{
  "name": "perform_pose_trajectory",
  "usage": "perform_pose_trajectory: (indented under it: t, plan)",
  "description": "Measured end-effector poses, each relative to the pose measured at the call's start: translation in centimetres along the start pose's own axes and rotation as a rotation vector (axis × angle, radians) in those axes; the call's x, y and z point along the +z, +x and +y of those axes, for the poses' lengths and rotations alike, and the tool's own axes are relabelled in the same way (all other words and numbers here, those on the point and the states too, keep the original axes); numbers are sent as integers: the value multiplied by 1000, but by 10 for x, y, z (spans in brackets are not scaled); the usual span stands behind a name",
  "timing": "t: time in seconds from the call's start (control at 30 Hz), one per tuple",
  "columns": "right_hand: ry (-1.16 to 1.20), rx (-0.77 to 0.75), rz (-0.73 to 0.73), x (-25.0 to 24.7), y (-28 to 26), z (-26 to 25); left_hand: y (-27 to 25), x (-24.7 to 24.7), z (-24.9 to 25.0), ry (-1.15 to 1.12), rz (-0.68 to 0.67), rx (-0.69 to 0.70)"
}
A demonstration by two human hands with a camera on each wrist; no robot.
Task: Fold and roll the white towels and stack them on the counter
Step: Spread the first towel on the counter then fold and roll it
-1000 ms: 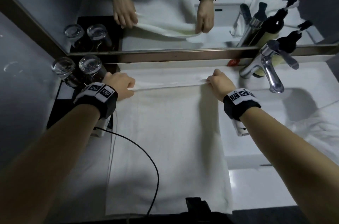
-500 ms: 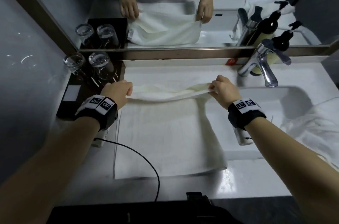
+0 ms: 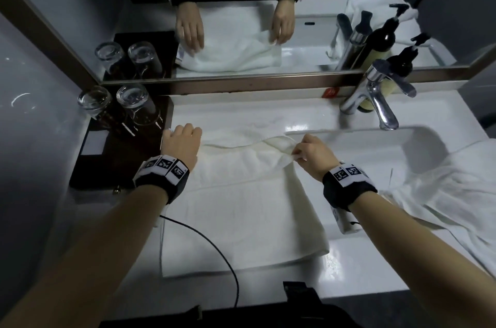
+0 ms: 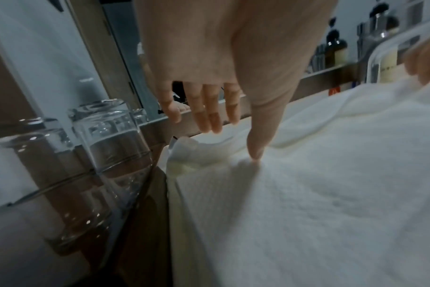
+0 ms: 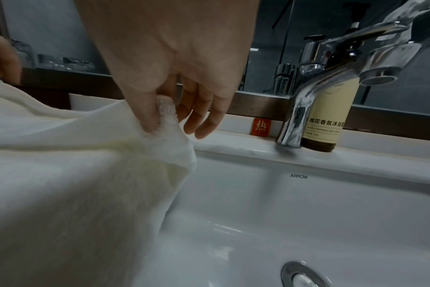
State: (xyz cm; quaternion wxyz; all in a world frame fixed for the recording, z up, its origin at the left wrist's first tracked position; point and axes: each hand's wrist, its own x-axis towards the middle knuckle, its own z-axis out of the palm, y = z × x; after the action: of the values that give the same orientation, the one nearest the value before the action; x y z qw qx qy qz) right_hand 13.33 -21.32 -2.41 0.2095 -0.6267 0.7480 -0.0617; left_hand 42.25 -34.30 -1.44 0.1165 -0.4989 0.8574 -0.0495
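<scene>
Now left hand [image 3: 180,143] off towel [image 3: 241,220].

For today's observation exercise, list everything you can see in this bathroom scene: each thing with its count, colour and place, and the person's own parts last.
Towel: one, white, folded on the counter left of the basin.
Second towel: one, white, crumpled at the right of the basin.
Counter: one, white.
Glasses: two, clear, upside down on a dark tray, far left.
Tap: one, chrome, behind the basin.
Bottle: one, cream label, behind the tap.
Cable: one, black, near edge.
Left hand: open, thumb touching the towel.
Right hand: pinches the towel's corner.
</scene>
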Motion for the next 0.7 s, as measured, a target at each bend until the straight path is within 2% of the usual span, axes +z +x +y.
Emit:
perform_pose_trajectory:
  t: [0.07,0.13,0.3,0.37,0.43,0.5,0.53,0.63,0.7]
  plan:
    - [6,4,-6,-2,3,1,5,3,-1,100,-15,0]
    - [15,9,-7,-3,5,1,9,4,-5,104,-6,-12]
    - [37,1,15,0,12,2,10,-12,-12,-261,167,-46]
    - [46,4,21,2,14,3,-3,-19,-16,-288,216,75]
    - [50,7,21,4,16,4,-24,-20,-18,-206,261,302]
    - [43,9,11,6,16,5,-43,-14,-19,-96,252,464]
    - [38,8,6,6,16,6,-50,-9,-19,-52,224,487]
    - [30,8,-7,8,13,8,-67,13,-15,-21,145,455]
    - [14,9,-21,9,10,8,-76,27,-10,-5,13,353]
